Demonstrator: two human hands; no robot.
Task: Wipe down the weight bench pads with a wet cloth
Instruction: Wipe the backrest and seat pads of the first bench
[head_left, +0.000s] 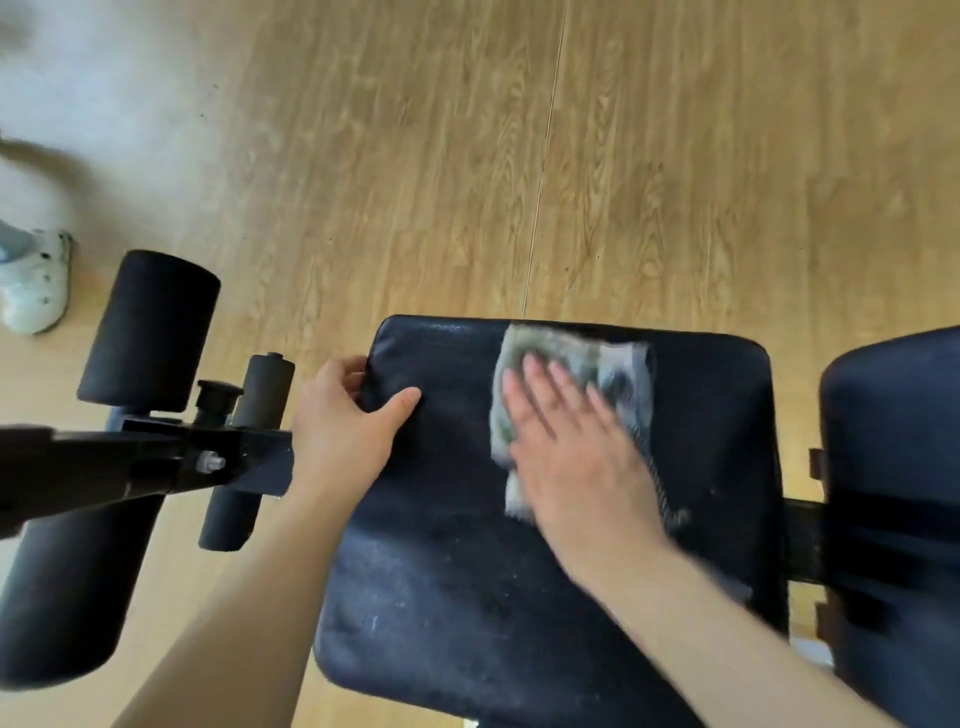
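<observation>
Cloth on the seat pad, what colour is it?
The cloth is mottled grey-green and white, seen in the head view.

Wood-grain floor (675, 182) fills the far half of the view, and a thin pale seam (545, 156) runs down it from far to near. Far left, the boards wash out into a blurred whitish patch (104, 78). Below that, at the left edge, there's a white perforated clog (36, 283) on the floor. Near it, a black steel frame bar (130, 457) comes in from the left, carrying a black knob (218, 397) on top and a silver bolt (210, 461) on its side. Two thick foam rollers (150, 330) and two thinner rollers (265, 387) stick out from the bar, far side and near side.
</observation>
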